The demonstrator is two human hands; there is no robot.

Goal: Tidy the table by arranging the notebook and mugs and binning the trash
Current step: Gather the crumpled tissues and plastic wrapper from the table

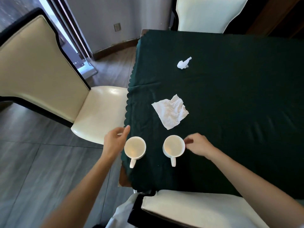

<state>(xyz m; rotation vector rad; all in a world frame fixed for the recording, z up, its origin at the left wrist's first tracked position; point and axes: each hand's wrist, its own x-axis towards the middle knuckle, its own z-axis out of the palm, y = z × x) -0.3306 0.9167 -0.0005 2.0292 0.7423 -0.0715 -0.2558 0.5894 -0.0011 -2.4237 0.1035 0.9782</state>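
Two white mugs stand upright near the table's front left corner, handles pointing toward me. My left hand (115, 142) is just left of the left mug (134, 147), fingers apart and holding nothing. My right hand (198, 145) rests on the cloth beside the right mug (174, 146), its fingertips close to the rim with nothing gripped. A flat, creased white tissue (171, 111) lies beyond the mugs. A crumpled tissue ball (183, 63) sits farther back. No notebook and no bin are in view.
A dark green cloth (238, 104) covers the table. Cream chairs stand at the left (98, 112), at the far side (209, 14) and right in front of me (197, 209). Grey floor tiles lie to the left.
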